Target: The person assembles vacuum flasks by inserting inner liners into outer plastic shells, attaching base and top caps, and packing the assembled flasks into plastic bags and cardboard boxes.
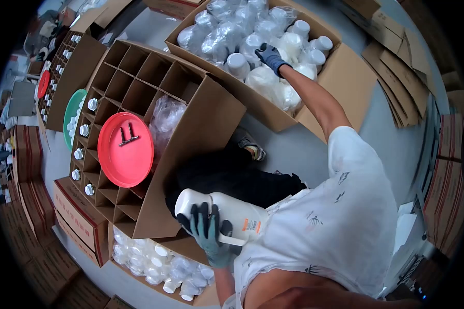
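Observation:
My left hand (pixel 209 232), in a grey-green glove with dark fingertips, is wrapped round a large white bottle (pixel 229 212) with an orange-marked label, lying against my shirt. My right hand (pixel 272 57), in a blue-grey glove, reaches into an open carton (pixel 334 64) of white-capped items in clear plastic bags (pixel 237 36). Its fingers are pressed together on the bagged items; what they grip is too small to tell. Between the hands stands a divided carton (pixel 193 126) with a red tray (pixel 125 170) on its dividers, holding a small dark object (pixel 128 138).
White-capped bottles (pixel 84 130) and crumpled clear plastic (pixel 166 121) sit in the divided carton. Beyond are a green tray (pixel 67 122) of caps and another divided carton (pixel 80 64). Bagged bottles (pixel 157 260) lie below. Flattened cardboard (pixel 399 85) and stacked cartons (pixel 443 193) stand right.

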`<state>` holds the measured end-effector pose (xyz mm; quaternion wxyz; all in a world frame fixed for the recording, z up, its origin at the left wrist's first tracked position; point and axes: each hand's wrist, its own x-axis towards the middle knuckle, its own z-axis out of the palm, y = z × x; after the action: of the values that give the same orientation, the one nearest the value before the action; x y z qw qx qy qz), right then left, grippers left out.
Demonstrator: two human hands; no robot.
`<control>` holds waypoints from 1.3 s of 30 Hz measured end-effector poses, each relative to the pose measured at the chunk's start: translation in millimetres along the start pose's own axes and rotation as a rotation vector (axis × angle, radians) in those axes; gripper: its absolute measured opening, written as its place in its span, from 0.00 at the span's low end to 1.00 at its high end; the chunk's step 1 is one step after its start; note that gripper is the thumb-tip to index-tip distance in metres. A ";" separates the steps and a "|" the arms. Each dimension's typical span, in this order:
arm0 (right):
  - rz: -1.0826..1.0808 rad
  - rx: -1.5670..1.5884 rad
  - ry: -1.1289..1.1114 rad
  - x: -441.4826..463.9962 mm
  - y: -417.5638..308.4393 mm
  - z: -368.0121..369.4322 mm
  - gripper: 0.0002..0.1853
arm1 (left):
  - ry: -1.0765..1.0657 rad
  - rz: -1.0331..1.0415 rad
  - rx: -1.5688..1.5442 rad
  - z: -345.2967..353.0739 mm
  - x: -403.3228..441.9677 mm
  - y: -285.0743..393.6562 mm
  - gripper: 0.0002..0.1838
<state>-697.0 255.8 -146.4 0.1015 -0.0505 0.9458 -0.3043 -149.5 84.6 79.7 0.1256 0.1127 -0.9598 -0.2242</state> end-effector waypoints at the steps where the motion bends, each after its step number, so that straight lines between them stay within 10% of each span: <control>1: 0.053 -0.170 -0.046 14.1 11.1 8.0 0.28 | -0.086 0.082 0.028 -1.4 5.2 -1.7 0.21; 10: 0.235 -0.060 0.009 68.6 56.5 81.0 0.25 | -0.190 -0.115 0.213 -27.5 -55.0 -43.9 0.41; 13: 0.196 0.556 -0.018 24.7 27.3 43.5 0.16 | -0.055 -0.301 0.242 -41.4 -74.0 -57.0 0.38; 19: -0.380 -0.196 0.008 -34.0 -27.6 -80.5 0.23 | 0.335 -0.413 -0.119 -38.5 -8.9 -83.0 0.26; 23: -0.457 1.169 -0.767 -124.9 -157.6 -157.2 0.20 | 0.319 -0.151 -0.421 -36.5 61.7 -94.7 0.21; 25: -0.707 1.382 -1.043 -151.9 -220.8 -151.2 0.22 | 0.155 -0.016 -0.719 -29.9 97.3 -93.0 0.28; 27: -0.427 1.497 -1.449 -146.4 -297.2 -140.8 0.17 | 0.027 0.248 -0.532 -31.8 128.7 -68.4 0.48; 31: -0.295 1.782 -1.543 -175.7 -422.9 -83.0 0.19 | 0.293 0.357 -0.238 -18.4 139.2 -42.8 0.65; 35: -0.197 1.761 -1.470 -191.4 -476.2 -7.6 0.21 | 0.729 0.073 -0.303 -7.2 158.1 -44.9 0.55; 37: -0.288 1.670 -1.563 -221.6 -460.1 -11.6 0.20 | 0.750 -0.046 -0.256 3.3 173.1 -88.9 0.32; 38: -0.436 1.636 -2.096 -204.7 -454.6 6.8 0.18 | 0.690 -0.139 -0.452 1.0 173.2 -100.4 0.23; 39: -0.632 1.510 -1.381 -229.3 -431.1 -5.4 0.21 | 0.620 -0.226 -0.648 -0.5 173.3 -108.5 0.15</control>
<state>-460.2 -54.1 147.5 0.5364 -0.3786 0.1946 -0.7287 -295.4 -57.7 63.4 0.4100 0.2333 -0.7391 -0.4809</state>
